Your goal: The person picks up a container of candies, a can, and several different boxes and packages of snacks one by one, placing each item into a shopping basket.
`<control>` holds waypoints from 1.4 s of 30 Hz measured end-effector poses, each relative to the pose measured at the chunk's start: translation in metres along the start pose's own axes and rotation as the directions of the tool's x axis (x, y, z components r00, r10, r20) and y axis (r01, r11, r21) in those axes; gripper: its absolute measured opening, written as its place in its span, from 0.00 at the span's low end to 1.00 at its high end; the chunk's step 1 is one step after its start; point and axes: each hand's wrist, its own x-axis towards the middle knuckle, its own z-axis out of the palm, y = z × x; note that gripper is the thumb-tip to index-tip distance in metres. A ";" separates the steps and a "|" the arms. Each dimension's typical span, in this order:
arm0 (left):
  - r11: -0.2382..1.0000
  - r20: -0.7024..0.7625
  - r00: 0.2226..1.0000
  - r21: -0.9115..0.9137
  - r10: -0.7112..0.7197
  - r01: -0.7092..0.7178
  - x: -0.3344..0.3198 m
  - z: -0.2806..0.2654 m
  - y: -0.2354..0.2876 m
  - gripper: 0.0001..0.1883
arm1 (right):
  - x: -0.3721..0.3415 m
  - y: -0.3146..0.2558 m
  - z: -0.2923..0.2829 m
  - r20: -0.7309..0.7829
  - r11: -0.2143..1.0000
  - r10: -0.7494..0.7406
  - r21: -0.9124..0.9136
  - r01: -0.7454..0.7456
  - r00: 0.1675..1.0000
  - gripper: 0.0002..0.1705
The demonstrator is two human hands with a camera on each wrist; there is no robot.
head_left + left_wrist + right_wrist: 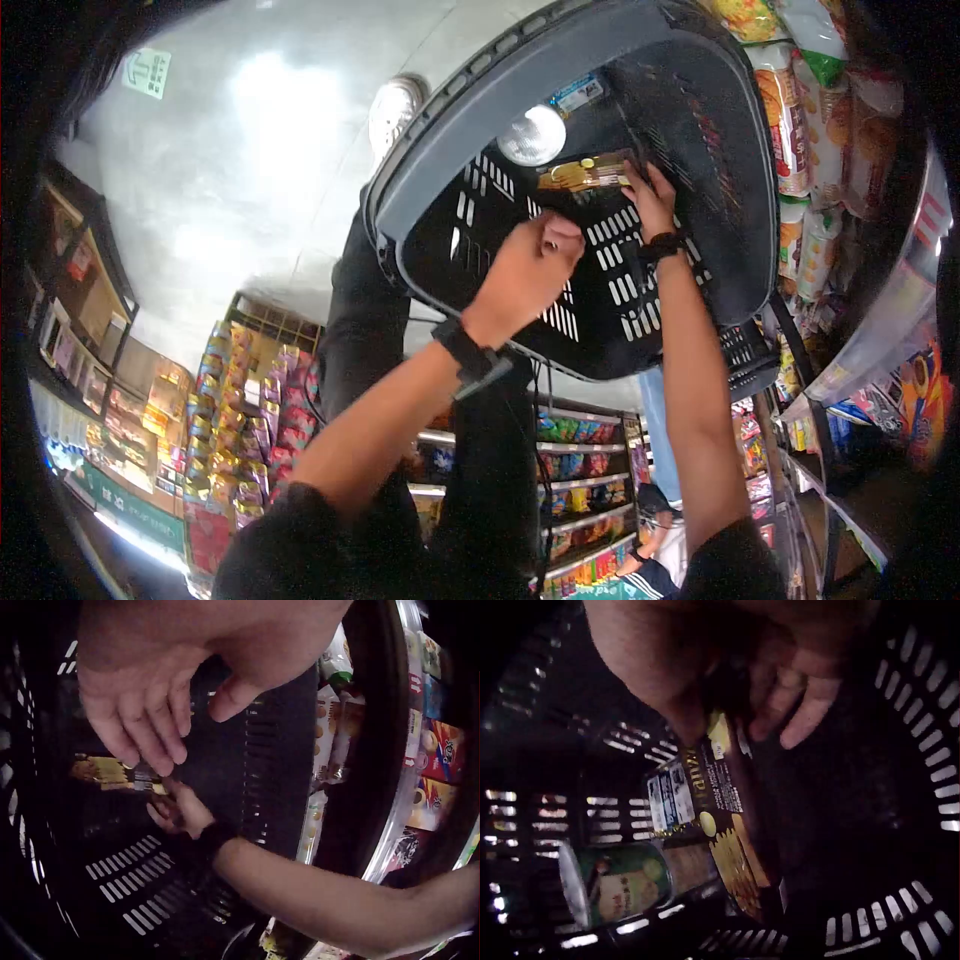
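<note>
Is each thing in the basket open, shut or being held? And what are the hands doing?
Basket: open on top, with things inside.
Gold-and-black box: held, looks closed; the gripped end is partly hidden.
Green can: not held, visible end looks sealed.
Right hand: grips the box.
Left hand: holds nothing.

Right fingers [808, 714] hide end of box [720, 796]; small lettering on can [622, 886] blurred.
</note>
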 end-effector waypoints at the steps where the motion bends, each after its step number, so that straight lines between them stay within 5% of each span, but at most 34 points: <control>1: 1.000 0.012 1.000 -0.021 0.004 -0.003 -0.002 0.003 -0.002 0.08 | 0.016 0.001 0.011 -0.024 0.995 0.012 -0.095 -0.014 1.000 0.31; 3: 0.999 0.072 0.997 -0.053 -0.002 0.006 -0.003 0.004 -0.013 0.08 | 0.037 -0.015 0.025 0.123 0.998 0.000 -0.060 0.008 0.992 0.33; 7: 0.998 0.078 0.996 -0.027 -0.047 0.050 -0.016 0.006 -0.002 0.09 | 0.086 -0.015 0.054 -0.115 0.982 0.127 0.157 -0.109 0.985 0.30; 13: 0.991 0.080 0.992 -0.086 -0.094 0.101 -0.017 0.002 -0.012 0.11 | 0.141 -0.001 0.061 0.020 0.989 0.143 -0.047 -0.142 0.990 0.36; 21: 0.994 0.083 0.992 -0.036 -0.096 0.100 -0.024 -0.014 -0.016 0.10 | 0.146 0.051 0.069 -0.100 0.910 -0.096 -0.411 0.046 0.990 0.33; 23: 0.994 0.084 0.993 -0.050 -0.088 0.092 -0.033 -0.015 -0.006 0.09 | 0.149 0.108 0.039 0.080 0.840 -0.339 -0.424 0.339 0.937 0.32; 26: 0.999 0.102 0.994 -0.009 -0.046 0.047 -0.044 -0.021 0.018 0.09 | 0.070 0.101 0.028 0.113 1.000 -0.022 -0.012 0.024 0.993 0.23; 28: 1.000 0.111 0.994 0.007 -0.013 0.012 -0.061 -0.024 0.039 0.09 | -0.015 0.092 0.024 0.130 0.875 0.179 0.432 -0.219 0.975 0.17; 29: 1.000 0.113 0.994 0.006 0.009 -0.010 -0.070 -0.023 0.052 0.08 | -0.047 0.089 0.019 0.129 0.826 0.210 0.506 -0.246 0.969 0.16; 33: 0.993 0.087 0.989 -0.022 0.120 -0.119 -0.115 -0.036 0.104 0.09 | -0.183 0.071 -0.015 0.132 0.879 0.043 0.466 -0.100 0.990 0.12; 34: 0.981 0.045 0.980 -0.027 0.196 -0.195 -0.129 -0.038 0.110 0.10 | -0.228 0.030 -0.024 0.155 0.996 0.027 0.078 -0.039 0.988 0.13; 35: 0.958 0.003 0.958 -0.018 0.287 -0.287 -0.142 -0.043 0.119 0.11 | -0.278 -0.044 -0.008 0.145 0.991 -0.078 -0.092 0.092 0.986 0.13; 36: 0.963 0.019 0.963 -0.028 0.269 -0.269 -0.161 -0.047 0.134 0.11 | -0.303 -0.030 -0.017 0.120 0.973 -0.202 0.136 0.186 0.972 0.13; 38: 0.972 0.069 0.971 0.030 0.229 -0.231 -0.205 -0.056 0.193 0.11 | -0.374 -0.112 -0.015 0.145 0.966 -0.255 0.079 0.245 0.956 0.10; 41: 0.948 0.077 0.953 0.109 0.292 -0.299 -0.269 -0.064 0.261 0.10 | -0.469 -0.252 0.014 -0.045 0.977 -0.151 0.146 0.156 0.988 0.12; 42: 0.939 0.082 0.939 0.056 0.335 -0.340 -0.293 -0.065 0.290 0.10 | -0.495 -0.298 0.018 -0.031 0.949 -0.281 0.139 0.283 0.959 0.12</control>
